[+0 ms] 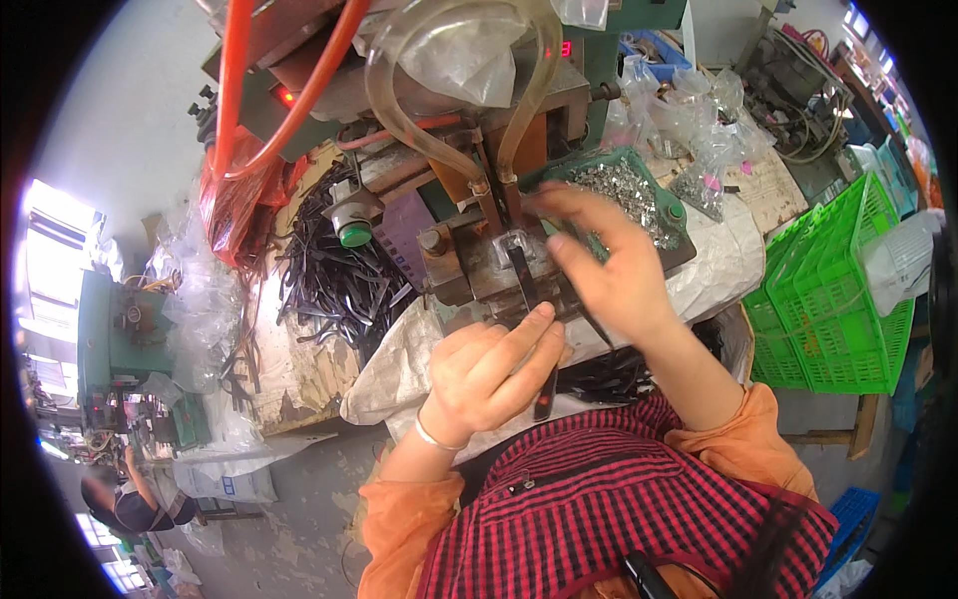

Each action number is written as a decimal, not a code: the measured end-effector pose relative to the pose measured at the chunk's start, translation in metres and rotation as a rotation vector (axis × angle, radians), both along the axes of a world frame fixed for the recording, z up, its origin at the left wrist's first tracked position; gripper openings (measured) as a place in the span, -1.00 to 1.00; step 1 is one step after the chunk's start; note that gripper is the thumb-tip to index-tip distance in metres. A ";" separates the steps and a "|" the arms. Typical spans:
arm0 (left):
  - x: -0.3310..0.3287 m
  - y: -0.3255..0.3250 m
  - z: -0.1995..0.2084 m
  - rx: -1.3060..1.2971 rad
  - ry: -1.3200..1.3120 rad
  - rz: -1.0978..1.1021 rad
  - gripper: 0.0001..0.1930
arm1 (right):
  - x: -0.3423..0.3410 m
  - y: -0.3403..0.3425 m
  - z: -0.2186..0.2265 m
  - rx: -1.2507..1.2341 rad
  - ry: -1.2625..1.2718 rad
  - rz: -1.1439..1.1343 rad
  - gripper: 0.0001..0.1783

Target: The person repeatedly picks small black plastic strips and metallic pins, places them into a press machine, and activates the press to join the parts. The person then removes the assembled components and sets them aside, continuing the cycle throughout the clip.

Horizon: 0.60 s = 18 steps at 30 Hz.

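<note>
A long flat black strip (523, 277) runs from the small metal fixture (512, 243) of a bench machine down toward me. My left hand (491, 374) grips this strip with curled fingers, and its lower end shows below them. Just right of the fixture, my right hand (614, 265) reaches in with thumb and forefinger apart; nothing shows between them. Its fingertips are close to the machine's upright tooling (507, 200). A second thin dark strip (596, 327) slants below the right hand; whether that hand touches it cannot be made out.
A heap of black strips (344, 265) lies left of the machine, with more strips (639, 374) near my lap. At right, a green tray (679, 235) holds small metal pieces. Clear hoses (384, 95) loop above. Green crates (828, 299) stand far right; another person (140, 504) sits far left.
</note>
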<state>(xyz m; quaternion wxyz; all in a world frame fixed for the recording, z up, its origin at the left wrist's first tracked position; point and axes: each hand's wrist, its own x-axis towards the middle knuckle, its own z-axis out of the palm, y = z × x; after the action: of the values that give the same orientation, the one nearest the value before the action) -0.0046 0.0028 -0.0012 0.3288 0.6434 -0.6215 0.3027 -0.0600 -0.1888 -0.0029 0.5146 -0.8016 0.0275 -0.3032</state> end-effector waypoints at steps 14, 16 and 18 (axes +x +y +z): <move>0.005 0.000 -0.011 -0.012 0.065 0.013 -0.67 | -0.003 -0.084 -0.093 -0.634 0.055 -0.543 -0.87; -0.011 0.006 -0.020 -0.071 0.150 0.088 -0.68 | -0.003 -0.084 -0.086 -0.626 0.011 -0.546 -0.89; -0.033 0.025 -0.031 -0.140 0.214 0.167 -0.67 | -0.004 -0.083 -0.090 -0.469 0.035 -0.558 -0.88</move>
<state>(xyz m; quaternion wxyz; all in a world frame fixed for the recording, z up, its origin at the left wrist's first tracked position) -0.0377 0.0274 -0.0325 0.4110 0.6967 -0.5047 0.3014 -0.0639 -0.2716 -0.0927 0.2138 -0.8644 0.1838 -0.4163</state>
